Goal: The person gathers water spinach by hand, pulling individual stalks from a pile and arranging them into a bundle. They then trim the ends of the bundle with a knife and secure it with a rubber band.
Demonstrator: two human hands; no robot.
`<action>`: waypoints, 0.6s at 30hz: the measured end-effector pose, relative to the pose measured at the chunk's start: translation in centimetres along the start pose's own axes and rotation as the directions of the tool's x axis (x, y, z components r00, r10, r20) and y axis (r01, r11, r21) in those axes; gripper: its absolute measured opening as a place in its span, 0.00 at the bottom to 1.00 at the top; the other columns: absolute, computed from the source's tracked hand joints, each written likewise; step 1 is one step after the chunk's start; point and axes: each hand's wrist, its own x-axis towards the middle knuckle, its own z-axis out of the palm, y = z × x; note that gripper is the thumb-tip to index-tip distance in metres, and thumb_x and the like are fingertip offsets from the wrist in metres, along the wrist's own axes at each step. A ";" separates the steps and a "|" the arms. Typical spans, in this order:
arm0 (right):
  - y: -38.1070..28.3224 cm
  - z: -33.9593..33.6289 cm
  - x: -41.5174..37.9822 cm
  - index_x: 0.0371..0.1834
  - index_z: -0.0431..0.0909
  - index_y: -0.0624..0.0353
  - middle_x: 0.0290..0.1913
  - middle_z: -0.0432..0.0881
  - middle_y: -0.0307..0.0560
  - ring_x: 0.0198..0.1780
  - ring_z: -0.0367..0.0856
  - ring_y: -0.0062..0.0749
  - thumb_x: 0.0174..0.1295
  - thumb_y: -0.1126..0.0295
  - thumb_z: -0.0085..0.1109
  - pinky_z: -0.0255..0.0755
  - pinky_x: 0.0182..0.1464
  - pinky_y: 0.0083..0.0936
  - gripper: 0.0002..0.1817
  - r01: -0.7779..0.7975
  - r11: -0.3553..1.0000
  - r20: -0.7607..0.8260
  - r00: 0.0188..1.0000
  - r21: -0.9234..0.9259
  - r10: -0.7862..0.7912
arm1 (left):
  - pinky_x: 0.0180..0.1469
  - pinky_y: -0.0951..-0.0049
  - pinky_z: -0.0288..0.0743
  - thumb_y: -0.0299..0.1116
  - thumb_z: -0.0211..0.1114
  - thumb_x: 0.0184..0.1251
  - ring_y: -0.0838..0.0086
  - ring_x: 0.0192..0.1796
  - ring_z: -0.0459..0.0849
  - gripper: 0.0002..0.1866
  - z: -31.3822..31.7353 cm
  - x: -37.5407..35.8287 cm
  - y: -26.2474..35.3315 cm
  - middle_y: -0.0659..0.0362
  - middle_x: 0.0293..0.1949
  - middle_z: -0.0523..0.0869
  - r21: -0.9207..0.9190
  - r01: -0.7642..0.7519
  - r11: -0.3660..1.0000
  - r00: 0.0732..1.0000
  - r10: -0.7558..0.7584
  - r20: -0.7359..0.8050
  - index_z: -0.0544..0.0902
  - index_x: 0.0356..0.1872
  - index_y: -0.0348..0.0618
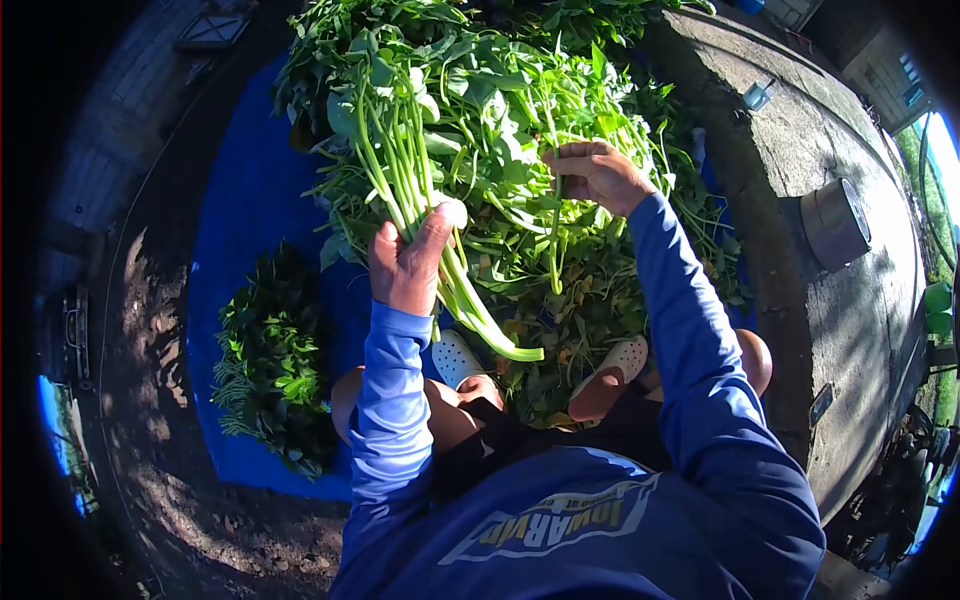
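Note:
My left hand (412, 262) is closed around a bunch of leafy green stems (402, 165), leaves pointing up and away from me. The pale cut ends of the bunch hang below the fist, bending to the right. Over the heap, my right hand (606, 180) pinches a single green stem (556, 245) between thumb and fingers. That stem's lower end dangles down, while its upper part blends into the foliage behind. Beneath and beyond both hands spreads a large heap of leafy greens (490, 85), brightly sunlit in the middle.
A blue tarp (235, 190) lies under the heap. Darker bundled greens (280, 360) rest on it at the left. Light perforated clogs (622, 362) are on my feet. At the right, a concrete ledge (775, 150) carries a metal can (836, 224) and a small mug (757, 96).

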 end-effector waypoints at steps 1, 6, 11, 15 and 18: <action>-1.8 1.1 -1.4 0.60 0.84 0.61 0.42 0.88 0.37 0.41 0.89 0.24 0.73 0.68 0.67 0.86 0.52 0.30 0.16 0.005 1.000 -0.047 0.999 -0.021 -0.006 | 0.45 0.76 0.78 0.34 0.75 0.72 0.82 0.38 0.85 0.10 -0.4 0.1 -0.3 0.64 0.38 0.92 0.026 -0.004 1.000 1.000 0.004 0.013 0.91 0.45 0.37; -5.5 2.3 -4.7 0.57 0.84 0.61 0.42 0.89 0.39 0.42 0.90 0.23 0.71 0.66 0.71 0.87 0.45 0.28 0.16 0.117 0.991 -0.120 0.985 -0.064 -0.124 | 0.37 0.78 0.73 0.37 0.76 0.72 0.84 0.31 0.79 0.11 -1.2 -0.4 -0.8 0.65 0.31 0.88 0.071 0.042 0.997 0.997 -0.047 0.066 0.90 0.41 0.39; -7.6 3.0 -6.1 0.56 0.84 0.62 0.40 0.89 0.40 0.38 0.89 0.23 0.68 0.63 0.74 0.86 0.40 0.26 0.19 0.210 0.972 -0.213 0.950 -0.105 -0.229 | 0.39 0.77 0.77 0.37 0.78 0.70 0.81 0.32 0.84 0.11 -0.5 -1.5 0.3 0.63 0.33 0.89 0.057 0.088 0.994 0.992 -0.093 0.089 0.90 0.44 0.41; -8.2 3.9 -6.6 0.51 0.87 0.61 0.38 0.88 0.39 0.36 0.87 0.22 0.66 0.61 0.77 0.85 0.38 0.25 0.18 0.282 0.947 -0.245 0.918 -0.153 -0.313 | 0.49 0.77 0.78 0.34 0.78 0.70 0.83 0.41 0.85 0.12 -0.4 -1.3 -1.2 0.66 0.41 0.91 -0.003 -0.038 0.999 0.991 0.038 0.129 0.91 0.50 0.43; -8.8 5.9 -7.6 0.55 0.87 0.63 0.42 0.89 0.43 0.40 0.88 0.24 0.64 0.59 0.77 0.87 0.41 0.27 0.23 0.259 0.942 -0.229 0.924 -0.214 -0.306 | 0.52 0.78 0.78 0.32 0.78 0.70 0.84 0.45 0.85 0.15 0.2 -1.2 -1.3 0.67 0.46 0.91 -0.128 -0.049 0.991 0.983 0.071 0.172 0.89 0.56 0.45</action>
